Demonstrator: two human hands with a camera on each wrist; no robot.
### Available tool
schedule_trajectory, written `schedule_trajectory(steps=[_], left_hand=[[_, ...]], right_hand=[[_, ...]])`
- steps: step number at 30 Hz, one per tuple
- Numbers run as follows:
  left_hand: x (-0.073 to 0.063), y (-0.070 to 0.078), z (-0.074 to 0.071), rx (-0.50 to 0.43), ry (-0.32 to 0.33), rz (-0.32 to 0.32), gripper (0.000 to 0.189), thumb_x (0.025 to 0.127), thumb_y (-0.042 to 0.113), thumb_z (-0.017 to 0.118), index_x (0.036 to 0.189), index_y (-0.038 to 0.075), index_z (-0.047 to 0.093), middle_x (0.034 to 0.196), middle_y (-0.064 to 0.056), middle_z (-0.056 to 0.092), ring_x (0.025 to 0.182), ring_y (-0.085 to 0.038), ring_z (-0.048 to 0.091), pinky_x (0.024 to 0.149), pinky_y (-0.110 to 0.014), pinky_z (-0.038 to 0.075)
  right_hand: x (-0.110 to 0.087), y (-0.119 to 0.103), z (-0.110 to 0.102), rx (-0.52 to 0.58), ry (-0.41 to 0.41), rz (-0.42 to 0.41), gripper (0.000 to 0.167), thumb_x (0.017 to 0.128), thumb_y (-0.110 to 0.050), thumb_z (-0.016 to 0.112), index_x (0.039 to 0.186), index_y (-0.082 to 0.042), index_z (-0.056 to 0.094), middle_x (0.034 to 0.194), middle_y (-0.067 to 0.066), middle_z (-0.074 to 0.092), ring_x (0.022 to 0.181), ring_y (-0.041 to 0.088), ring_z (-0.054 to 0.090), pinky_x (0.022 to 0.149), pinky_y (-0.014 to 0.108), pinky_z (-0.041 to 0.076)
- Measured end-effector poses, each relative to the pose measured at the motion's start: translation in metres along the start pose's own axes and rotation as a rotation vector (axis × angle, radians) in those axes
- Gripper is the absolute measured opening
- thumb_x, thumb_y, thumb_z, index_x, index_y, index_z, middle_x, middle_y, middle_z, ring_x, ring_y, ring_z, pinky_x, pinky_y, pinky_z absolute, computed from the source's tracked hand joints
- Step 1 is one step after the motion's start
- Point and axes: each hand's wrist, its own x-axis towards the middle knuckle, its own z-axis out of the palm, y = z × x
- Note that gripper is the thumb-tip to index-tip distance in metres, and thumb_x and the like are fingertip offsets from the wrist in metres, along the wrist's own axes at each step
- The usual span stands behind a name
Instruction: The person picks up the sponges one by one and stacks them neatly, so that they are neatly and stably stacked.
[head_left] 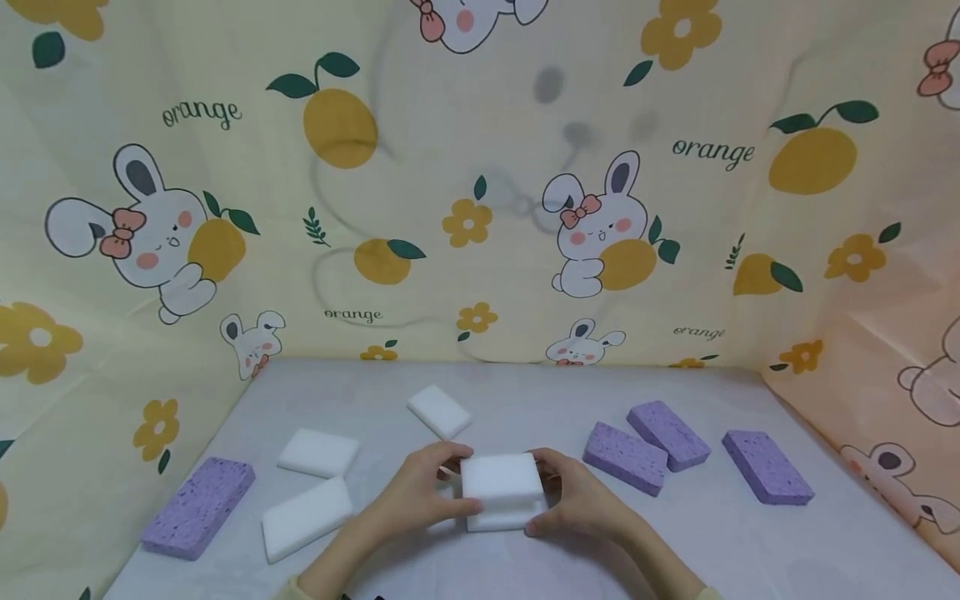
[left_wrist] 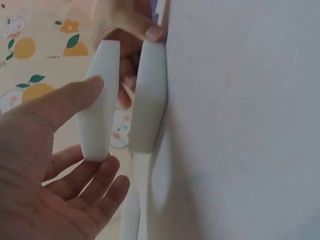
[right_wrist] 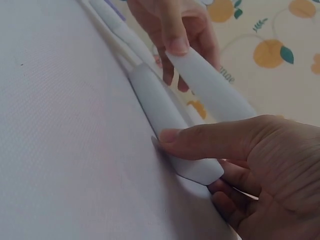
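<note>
Head view: your left hand holds the upper white block at its left end, thumb at the near edge, directly above the lower white block. Your right hand grips the right end of that lower block, apparently to steady it. Working from opposite ends seems to leave the near sides clear to see. 3 white pieces lie apart: 1 far piece beyond your hands, 2 left-hand pieces to the left. 1 purple sponge sits at far left, 3 purple sponges at right, likely set aside by colour to leave you working room mid-table. Left wrist view: your left grip is only as wide as the upper block, thumb on its near edge, fingertips at its end; a visible gap separates the 2 blocks. Right wrist view: your right thumb presses the lower block's near edge while it lies on the table, probably so it can't slide. Fingers behind are partly hidden; cannot tell whether any touch the upper block.
</note>
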Motion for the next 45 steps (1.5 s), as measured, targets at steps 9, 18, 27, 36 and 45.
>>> schedule_trajectory(steps=[9,18,27,36,45], left_hand=[[-0.001,0.0056,0.0098,0.043,-0.027,-0.065,0.065,0.076,0.034,0.086,0.125,0.001,0.059,0.114,0.0,0.063,0.101,-0.013,0.059,0.087,-0.034,0.055],[-0.0011,0.0027,0.0102,0.0,-0.047,-0.04,0.063,0.075,0.028,0.087,0.125,0.001,0.059,0.111,-0.001,0.064,0.094,-0.012,0.061,0.079,-0.028,0.057],[0.0002,0.0021,0.01,-0.032,-0.079,-0.057,0.068,0.074,0.024,0.088,0.129,0.001,0.055,0.115,-0.002,0.064,0.099,-0.012,0.061,0.084,-0.026,0.055],[0.0007,0.0024,0.0093,-0.002,-0.095,-0.076,0.074,0.072,0.023,0.089,0.132,0.001,0.052,0.115,-0.006,0.065,0.099,-0.015,0.063,0.083,-0.027,0.056],[-0.0025,0.0007,0.0075,-0.012,-0.093,-0.09,0.077,0.072,0.023,0.089,0.134,0.003,0.049,0.118,-0.01,0.066,0.096,-0.021,0.067,0.084,-0.033,0.057]], right_hand=[[-0.0005,0.0014,-0.0022,0.0,-0.016,-0.014,0.089,0.062,-0.021,0.094,0.137,-0.005,0.049,0.11,0.004,0.064,0.099,0.022,0.06,0.09,0.04,0.05],[-0.0016,0.0025,-0.0024,0.006,-0.023,-0.017,0.089,0.063,-0.02,0.093,0.138,-0.005,0.048,0.113,0.005,0.063,0.102,0.023,0.059,0.092,0.041,0.049],[-0.0037,0.0031,-0.0026,0.0,-0.01,0.005,0.089,0.062,-0.021,0.093,0.138,-0.008,0.049,0.114,0.002,0.062,0.106,0.023,0.055,0.099,0.052,0.04],[-0.0048,0.0031,-0.0036,-0.005,-0.014,-0.02,0.087,0.062,-0.022,0.094,0.137,-0.01,0.051,0.114,0.0,0.062,0.106,0.022,0.055,0.099,0.05,0.04],[-0.0034,0.008,-0.0087,-0.046,-0.086,-0.056,0.087,0.067,-0.038,0.09,0.141,-0.017,0.048,0.121,-0.006,0.058,0.108,0.018,0.056,0.1,0.045,0.043]])
